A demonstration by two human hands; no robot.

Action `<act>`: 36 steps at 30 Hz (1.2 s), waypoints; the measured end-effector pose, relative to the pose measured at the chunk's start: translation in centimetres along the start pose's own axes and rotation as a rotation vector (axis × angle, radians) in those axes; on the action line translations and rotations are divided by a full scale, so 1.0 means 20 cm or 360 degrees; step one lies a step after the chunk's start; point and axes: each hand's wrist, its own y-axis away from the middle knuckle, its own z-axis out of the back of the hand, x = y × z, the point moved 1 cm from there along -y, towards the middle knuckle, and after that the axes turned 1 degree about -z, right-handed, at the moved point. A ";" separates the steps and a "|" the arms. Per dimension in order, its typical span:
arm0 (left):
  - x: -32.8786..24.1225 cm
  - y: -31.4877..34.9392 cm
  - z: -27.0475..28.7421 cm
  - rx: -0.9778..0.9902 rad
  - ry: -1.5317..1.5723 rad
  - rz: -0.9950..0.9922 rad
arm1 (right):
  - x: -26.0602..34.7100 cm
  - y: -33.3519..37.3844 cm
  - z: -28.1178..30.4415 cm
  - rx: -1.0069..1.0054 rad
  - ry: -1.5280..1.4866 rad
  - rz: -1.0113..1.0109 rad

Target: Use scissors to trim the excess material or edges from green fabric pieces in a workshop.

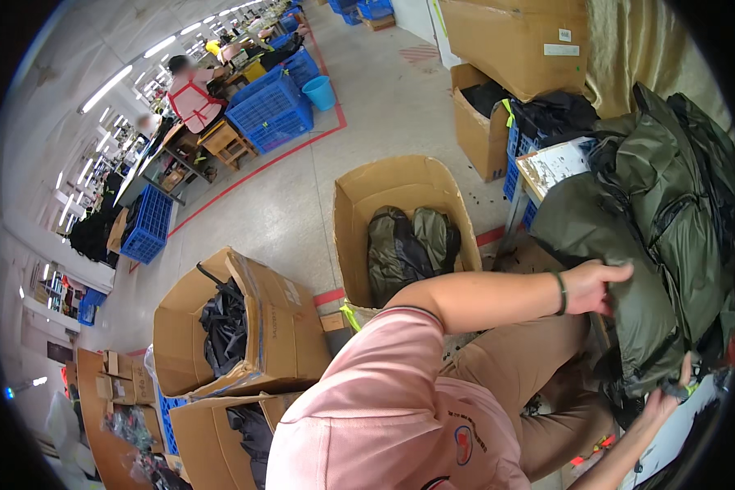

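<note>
A large, shiny olive-green garment [633,314] with dark edging hangs over the work surface on my right and down toward my lap. My left hand [594,286] reaches across and grips its near side, the thumb lying on the cloth and the fingers partly hidden. Lower down, my right hand [663,400] pinches the bottom end of the same garment beside a small dark piece that I cannot make out. More olive-green garments [670,180] are heaped behind it, blending into one pile.
An open carton [355,184] ahead holds folded olive and black pieces. To the left stand a carton of black fabric [290,318] and another carton [200,433]. Stacked cartons [518,49] rise at far right. Blue crates [269,110] and a seated person [194,98] are farther off.
</note>
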 end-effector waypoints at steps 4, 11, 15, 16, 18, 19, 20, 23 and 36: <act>0.03 0.14 0.21 0.0024 0.0605 -0.0056 | 0.25 0.10 0.25 0.0178 0.0142 0.0061; 0.01 0.26 0.47 -0.0720 0.0325 -0.0262 | 0.43 0.47 0.56 -0.0375 0.0974 0.0976; 0.04 0.35 0.46 -0.0624 -0.0051 -0.0041 | 0.80 0.68 1.00 -0.0311 0.0868 0.1079; 0.07 0.37 0.42 -0.0516 -0.0080 -0.0092 | 0.88 0.78 1.02 -0.0268 0.0905 0.1102; 0.12 0.44 0.27 -0.0393 -0.0176 -0.0094 | 0.97 1.02 1.08 -0.0160 0.0960 0.1105; 0.17 0.46 0.27 -0.0342 -0.0165 -0.0035 | 1.00 1.13 1.12 -0.0247 0.1011 0.1211; 0.22 0.48 0.27 -0.0186 -0.0289 -0.0053 | 1.00 1.23 1.17 -0.0316 0.1030 0.1231; 0.31 0.55 0.35 -0.0061 -0.0474 0.0059 | 0.84 1.42 1.28 -0.0137 0.1470 0.1114; -0.09 1.14 0.80 -0.1381 -0.1149 0.0913 | -0.02 1.32 1.42 -0.0666 0.1203 -0.0023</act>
